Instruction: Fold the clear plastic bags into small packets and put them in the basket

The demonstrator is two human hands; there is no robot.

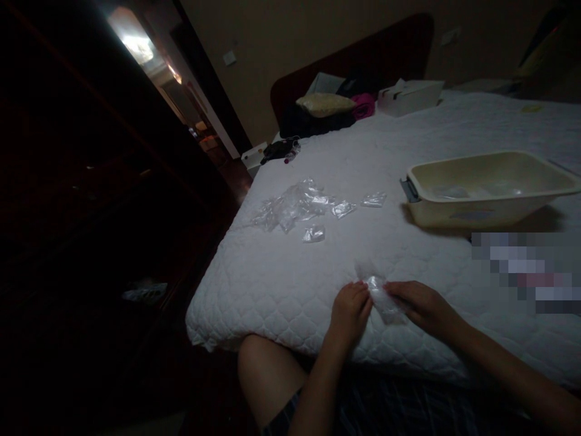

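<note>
Dim bedroom, low light; bed (272, 290) with white quilted cover fills the middle. Loose pile of clear plastic packets (295, 206) on the cover, beyond the hands and to their left; three single packets lie at its near and right sides, one of them (313, 234) nearest the hands. Cream tub (481, 212) stands upright on the right, past the right hand, grey handle (410, 189) at its left end, some clear plastic inside. Below the tub, a pixelated patch, can't tell what's under it. Far end: dark headboard (354, 54), pale cushion (325, 105), pink bundle (363, 106), white box (408, 98). Lit doorway (181, 79) back left. Person's bare knee (267, 369) against the near bed edge. Left hand (350, 312): fingers bent, tips closed together on the left edge of a clear plastic bag (384, 300). Right hand (422, 306): fingers stretched toward the left hand, tips pinching the bag's right side, partly covering it; thumb placement blurry. Bag sits at the bed's near edge, between both hands, roughly flat, slightly blurred. Long axis slants, upper end far-left, lower end near-right toward the right wrist; can't tell which end is the opening.
</note>
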